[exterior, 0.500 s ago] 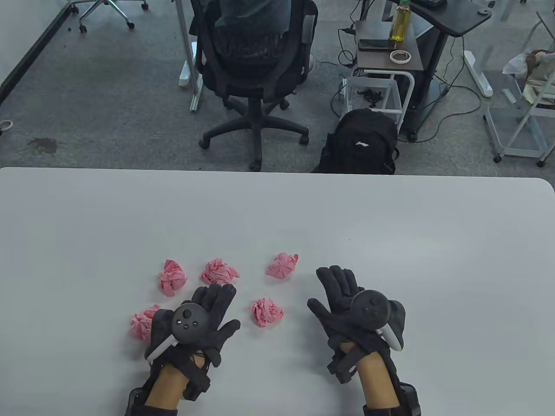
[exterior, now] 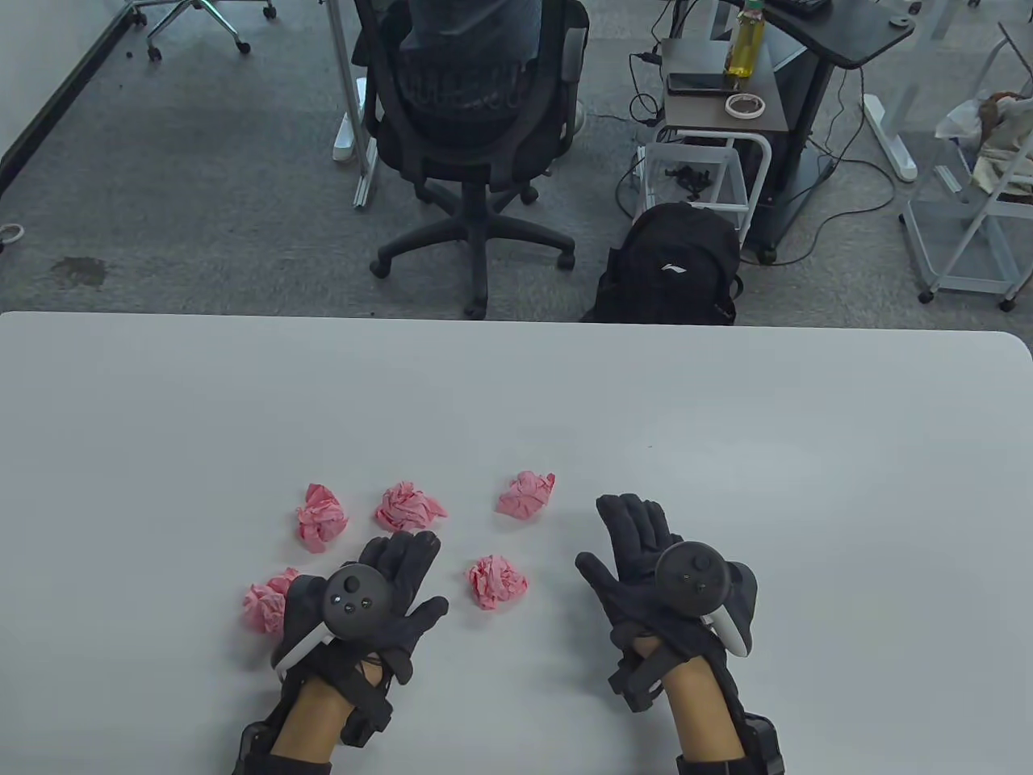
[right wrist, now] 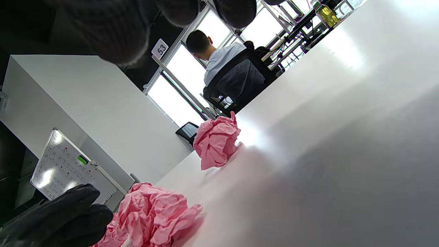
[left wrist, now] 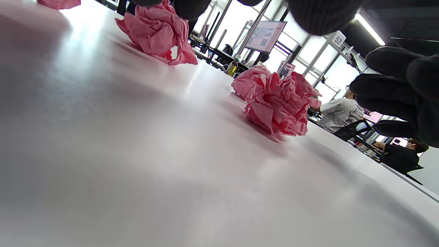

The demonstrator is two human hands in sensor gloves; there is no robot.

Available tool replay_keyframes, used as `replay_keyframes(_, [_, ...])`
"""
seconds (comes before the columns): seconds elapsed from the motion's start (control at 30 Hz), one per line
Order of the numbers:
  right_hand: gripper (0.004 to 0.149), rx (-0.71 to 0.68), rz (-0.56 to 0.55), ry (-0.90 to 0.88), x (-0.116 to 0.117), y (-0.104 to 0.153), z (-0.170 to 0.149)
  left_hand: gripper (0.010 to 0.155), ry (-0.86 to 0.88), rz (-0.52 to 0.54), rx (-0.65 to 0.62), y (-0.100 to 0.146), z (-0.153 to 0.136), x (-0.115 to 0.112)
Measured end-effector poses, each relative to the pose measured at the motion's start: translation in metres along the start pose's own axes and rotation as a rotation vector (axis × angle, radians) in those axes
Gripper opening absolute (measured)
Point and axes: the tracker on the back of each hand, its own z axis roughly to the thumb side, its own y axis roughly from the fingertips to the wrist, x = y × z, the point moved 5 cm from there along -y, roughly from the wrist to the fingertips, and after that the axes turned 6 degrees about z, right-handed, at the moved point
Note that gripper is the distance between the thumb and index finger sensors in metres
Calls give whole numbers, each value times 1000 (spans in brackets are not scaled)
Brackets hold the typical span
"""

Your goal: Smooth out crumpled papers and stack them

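Several crumpled pink paper balls lie on the white table: one at far left, one beside it, one further right, one in the middle, and one half hidden by my left hand. My left hand lies open and flat, holding nothing, fingertips just below the second ball. My right hand lies open and empty, right of the middle ball. The left wrist view shows two balls. The right wrist view shows two balls.
Beyond the table's far edge stand an office chair, a black backpack and a cart with a bottle. The table's far half and right side are bare.
The right hand has shifted very slightly to the right. The left hand and the paper balls have not moved.
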Motion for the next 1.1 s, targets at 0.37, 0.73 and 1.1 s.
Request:
replay_keyframes(0.37, [73,-37,-128,-5,-8,5,9,79,-37,26,-19,1,8,-1])
replay_keyframes(0.73, [71,-56,-177,-69,-17,9,8,86,-114,-42,-48,-33,57,-18])
replay_keyframes(1.1, [66,-128,-82,-9,7,5,25,70,-198,-23,-25,-48,63,-26])
